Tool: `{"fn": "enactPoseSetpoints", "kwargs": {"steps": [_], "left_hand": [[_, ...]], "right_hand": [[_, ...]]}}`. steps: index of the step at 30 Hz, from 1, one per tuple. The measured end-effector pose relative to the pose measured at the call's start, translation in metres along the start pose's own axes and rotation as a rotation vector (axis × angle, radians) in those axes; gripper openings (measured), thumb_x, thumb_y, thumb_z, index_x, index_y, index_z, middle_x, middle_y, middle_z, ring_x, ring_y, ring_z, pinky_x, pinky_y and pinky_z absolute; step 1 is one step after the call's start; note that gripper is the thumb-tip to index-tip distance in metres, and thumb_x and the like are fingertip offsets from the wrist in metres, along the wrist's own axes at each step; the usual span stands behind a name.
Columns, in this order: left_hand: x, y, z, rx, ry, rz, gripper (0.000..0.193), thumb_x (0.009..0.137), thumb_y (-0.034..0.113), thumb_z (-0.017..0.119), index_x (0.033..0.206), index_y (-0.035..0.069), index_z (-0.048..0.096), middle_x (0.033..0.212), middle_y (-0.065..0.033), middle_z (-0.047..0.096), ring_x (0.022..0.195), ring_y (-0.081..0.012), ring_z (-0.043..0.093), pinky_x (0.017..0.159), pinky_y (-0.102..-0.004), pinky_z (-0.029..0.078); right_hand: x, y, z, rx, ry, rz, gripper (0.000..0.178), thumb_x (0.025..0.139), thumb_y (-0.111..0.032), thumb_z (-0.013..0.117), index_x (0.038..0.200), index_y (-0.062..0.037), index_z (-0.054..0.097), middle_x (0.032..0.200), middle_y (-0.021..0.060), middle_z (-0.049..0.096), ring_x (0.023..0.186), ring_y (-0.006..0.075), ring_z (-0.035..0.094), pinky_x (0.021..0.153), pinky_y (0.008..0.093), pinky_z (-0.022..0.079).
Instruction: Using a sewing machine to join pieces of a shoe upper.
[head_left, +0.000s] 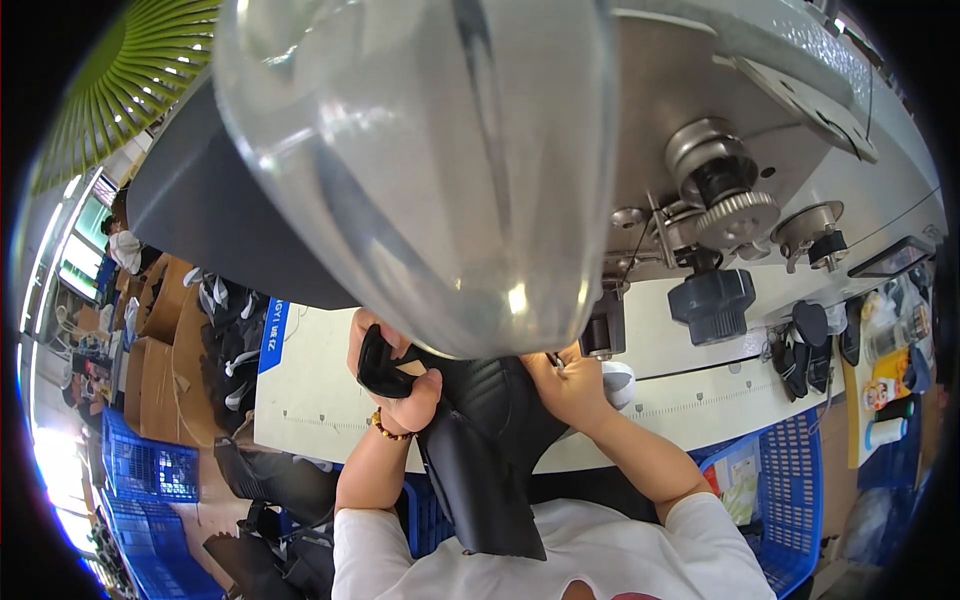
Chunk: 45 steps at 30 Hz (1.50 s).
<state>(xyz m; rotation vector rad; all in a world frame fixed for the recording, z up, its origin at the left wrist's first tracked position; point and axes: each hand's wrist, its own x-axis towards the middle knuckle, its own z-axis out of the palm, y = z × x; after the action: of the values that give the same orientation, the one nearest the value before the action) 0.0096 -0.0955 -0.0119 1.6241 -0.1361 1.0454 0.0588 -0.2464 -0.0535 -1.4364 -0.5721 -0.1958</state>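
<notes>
A black leather boot upper [485,400] with stitched ridges lies over the front edge of the white sewing table, its long shaft hanging toward my lap. My left hand [405,395] is closed round the left part of it, where an edge folds up and a small beige patch shows. My right hand [572,390] grips its right side, close to the sewing machine [640,150]. A small metal-looking bit shows by the right fingers; its kind is unclear. A clear rounded plastic piece [430,200] hides the far part of the upper and some of the right fingertips.
Black machine knob [712,305] hangs right of my hands, near a white rounded object [618,385]. Black parts [803,350] and thread spools [888,432] lie at right. Blue baskets [790,490] stand on both sides. Black uppers pile at left beside cardboard boxes [160,385]; a person sits far left.
</notes>
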Motion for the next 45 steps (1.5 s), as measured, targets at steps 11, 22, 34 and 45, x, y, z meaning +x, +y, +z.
{"fn": "enactPoseSetpoints", "kwargs": {"steps": [11,22,34,45], "left_hand": [[0.001,-0.011,0.001,-0.056,0.006,0.062,0.037,0.053,0.006,0.056,0.088,-0.002,0.050,0.084,-0.0080,0.055,0.074,-0.0171,0.051,0.068,-0.0268,0.040],[-0.006,-0.001,0.004,0.162,-0.024,0.139,0.036,0.056,0.009,0.056,0.090,-0.001,0.051,0.085,-0.0094,0.056,0.074,-0.0201,0.053,0.069,-0.0281,0.041],[-0.004,-0.042,-0.010,-0.394,0.202,-0.397,0.031,0.064,-0.001,0.055,0.091,0.004,0.043,0.076,-0.0027,0.039,0.067,-0.0118,0.038,0.061,-0.0200,0.035],[0.013,-0.049,-0.009,-0.213,0.102,-0.211,0.031,0.064,-0.001,0.047,0.096,-0.002,0.049,0.090,-0.0100,0.052,0.083,-0.0206,0.054,0.078,-0.0312,0.045]], "right_hand": [[0.006,-0.010,-0.019,-0.627,-0.114,-0.182,0.018,0.070,-0.019,0.056,0.059,-0.0043,0.055,0.053,0.0123,0.051,0.047,0.0294,0.049,0.042,0.0353,0.036],[0.011,0.006,-0.033,-0.368,-0.092,-0.114,0.020,0.066,-0.014,0.063,0.055,-0.0007,0.054,0.047,0.0113,0.049,0.040,0.0197,0.048,0.039,0.0286,0.033],[0.010,-0.006,-0.017,-0.123,-0.035,0.000,0.009,0.068,-0.007,0.061,0.065,0.0004,0.059,0.054,0.0045,0.058,0.048,0.0070,0.051,0.045,0.0233,0.039],[0.010,-0.015,-0.024,-0.376,-0.161,-0.097,0.009,0.069,-0.011,0.062,0.070,-0.0026,0.059,0.063,0.0108,0.059,0.053,0.0193,0.056,0.049,0.0275,0.040]]}}
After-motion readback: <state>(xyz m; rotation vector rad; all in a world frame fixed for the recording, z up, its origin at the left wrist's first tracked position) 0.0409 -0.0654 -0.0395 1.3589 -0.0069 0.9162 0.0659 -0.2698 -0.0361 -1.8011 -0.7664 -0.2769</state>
